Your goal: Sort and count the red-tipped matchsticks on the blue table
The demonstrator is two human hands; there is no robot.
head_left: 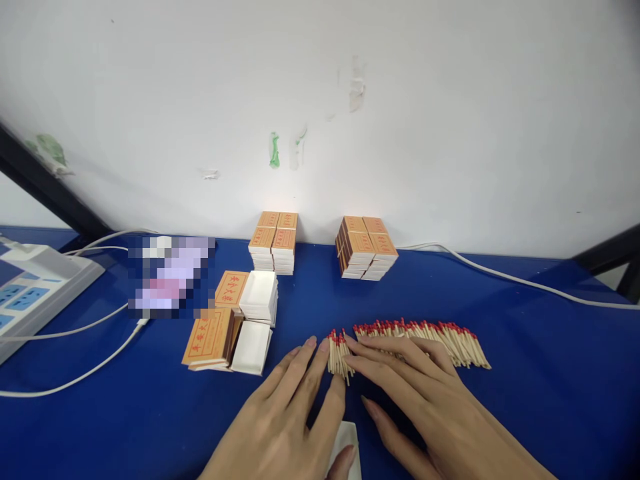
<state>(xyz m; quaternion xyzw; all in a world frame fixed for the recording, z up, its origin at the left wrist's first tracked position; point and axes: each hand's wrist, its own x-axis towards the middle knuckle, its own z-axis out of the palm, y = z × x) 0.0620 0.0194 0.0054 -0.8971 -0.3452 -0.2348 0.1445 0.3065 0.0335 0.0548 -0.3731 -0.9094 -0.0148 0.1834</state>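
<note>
A small bunch of red-tipped matches point(339, 355) lies on the blue table between my hands. My left hand point(287, 420) is palm down with its fingers stretched out, fingertips against the left and lower side of the bunch. From the right, my right hand point(425, 397) reaches in, its fingers extended and fingertips beside the same bunch. Partly under those fingers runs a long row of matches point(465, 345), heads pointing away from me. Below, my left hand partly hides a white matchbox tray point(353, 440), so its contents cannot be seen.
Left of my hands are white inner trays point(253, 347) and orange matchbox sleeves point(213, 337). Stacked matchboxes point(273, 240) and a second stack point(367, 247) stand by the wall. A power strip point(45, 293), cables point(85, 387) and a pixelated object point(173, 273) lie at left.
</note>
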